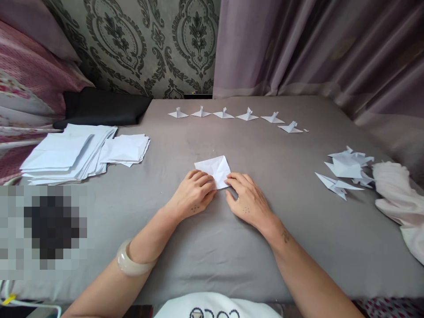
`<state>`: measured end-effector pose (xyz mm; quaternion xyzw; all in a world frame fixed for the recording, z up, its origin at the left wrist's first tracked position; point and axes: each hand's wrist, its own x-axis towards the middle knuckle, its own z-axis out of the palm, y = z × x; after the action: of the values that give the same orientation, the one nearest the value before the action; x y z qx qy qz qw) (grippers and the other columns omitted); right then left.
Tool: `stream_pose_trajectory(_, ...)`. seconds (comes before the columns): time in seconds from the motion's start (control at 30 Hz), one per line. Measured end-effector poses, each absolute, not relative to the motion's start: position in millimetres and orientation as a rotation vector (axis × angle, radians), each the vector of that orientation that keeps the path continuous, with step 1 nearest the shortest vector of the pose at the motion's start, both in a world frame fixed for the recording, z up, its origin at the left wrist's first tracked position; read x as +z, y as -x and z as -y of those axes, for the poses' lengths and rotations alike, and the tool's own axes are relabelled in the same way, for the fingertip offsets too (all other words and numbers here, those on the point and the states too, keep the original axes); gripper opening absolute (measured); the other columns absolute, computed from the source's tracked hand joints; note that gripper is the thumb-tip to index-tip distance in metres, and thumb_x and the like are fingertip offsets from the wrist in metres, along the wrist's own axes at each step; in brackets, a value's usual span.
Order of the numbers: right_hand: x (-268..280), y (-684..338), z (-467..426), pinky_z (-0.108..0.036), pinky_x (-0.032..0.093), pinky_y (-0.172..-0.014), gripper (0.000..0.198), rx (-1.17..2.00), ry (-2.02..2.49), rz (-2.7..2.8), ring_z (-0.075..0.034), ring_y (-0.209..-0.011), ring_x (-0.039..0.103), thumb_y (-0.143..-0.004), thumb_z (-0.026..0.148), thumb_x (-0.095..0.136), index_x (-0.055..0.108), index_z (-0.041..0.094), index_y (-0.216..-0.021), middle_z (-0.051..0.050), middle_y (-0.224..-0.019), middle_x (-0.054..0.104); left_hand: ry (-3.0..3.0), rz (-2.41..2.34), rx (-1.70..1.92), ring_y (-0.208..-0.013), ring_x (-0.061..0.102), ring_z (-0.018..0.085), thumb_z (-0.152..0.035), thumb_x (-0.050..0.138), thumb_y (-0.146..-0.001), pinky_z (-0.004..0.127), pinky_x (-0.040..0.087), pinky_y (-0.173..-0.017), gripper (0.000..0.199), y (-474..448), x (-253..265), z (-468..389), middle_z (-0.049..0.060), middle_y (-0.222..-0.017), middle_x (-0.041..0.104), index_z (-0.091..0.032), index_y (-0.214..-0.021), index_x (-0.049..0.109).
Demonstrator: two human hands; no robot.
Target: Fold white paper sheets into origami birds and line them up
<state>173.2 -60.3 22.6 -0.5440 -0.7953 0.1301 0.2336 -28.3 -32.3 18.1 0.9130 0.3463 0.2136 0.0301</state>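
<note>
A small piece of white folded paper [217, 168] with crease lines lies flat on the grey cloth, between both hands. My left hand [196, 191] is closed on its lower left edge, fingers over the paper and the thumb tucked below. At its right corner, my right hand [247, 195] rests its fingertips on the edge, with the thumb apart from the fingers on the cloth. The lower left part of the paper is hidden under my left fingers.
Several folded paper birds [224, 113] stand in a row at the back. More paper birds [347, 165] lie in a heap at the right, beside a pale cloth [392, 185]. Stacks of white paper [59, 150] and smaller squares [127, 149] sit at the left, near a black folded item [106, 106].
</note>
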Motion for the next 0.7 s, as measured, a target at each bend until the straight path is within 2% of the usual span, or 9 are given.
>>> stream_pose_trajectory(0.13, 20, -172, 59, -0.039, 0.049, -0.091, 0.023, 0.328, 1.505, 2.173, -0.023, -0.105, 0.056, -0.084, 0.018, 0.056, 0.065, 0.019, -0.105, -0.007, -0.115, 0.064, -2.847, -1.090, 0.650, -0.090, 0.063, 0.018, -0.019, 0.043, -0.094, 0.037, 0.043, -0.091, 0.019, 23, 19, 31, 0.006, -0.092, 0.070, -0.016, -0.092, 0.062)
stream_pose_trajectory(0.3, 14, -171, 56, -0.035, 0.050, -0.085, 0.018, 0.286, 1.523, 2.100, -0.021, -0.096, 0.058, -0.091, 0.018, 0.050, 0.068, 0.020, -0.093, -0.006, -0.108, 0.066, -2.819, -1.146, 0.595, -0.092, 0.061, 0.022, -0.037, 0.049, -0.094, 0.039, 0.042, -0.087, 0.024, 23, 18, 29, 0.007, -0.097, 0.069, -0.017, -0.096, 0.062)
stream_pose_trajectory(0.5, 11, -172, 57, -0.034, 0.050, -0.081, 0.014, 0.315, 1.598, 2.008, -0.022, -0.096, 0.057, -0.089, 0.021, 0.055, 0.068, 0.021, -0.088, -0.005, -0.108, 0.065, -2.517, -1.316, 0.681, -0.088, 0.061, 0.019, -0.030, 0.049, -0.093, 0.034, 0.042, -0.079, 0.020, 20, 16, 26, 0.005, -0.096, 0.069, -0.020, -0.087, 0.066)
stream_pose_trajectory(0.7, 10, -171, 54, -0.036, 0.049, -0.086, 0.012, 0.397, 1.642, 1.882, -0.023, -0.098, 0.057, -0.086, 0.022, 0.057, 0.068, 0.019, -0.084, -0.008, -0.108, 0.063, -2.283, -1.474, 0.659, -0.084, 0.060, 0.019, -0.029, 0.057, -0.088, 0.033, 0.041, -0.077, 0.012, 9, 19, 20, 0.003, -0.085, 0.069, -0.020, -0.083, 0.064)
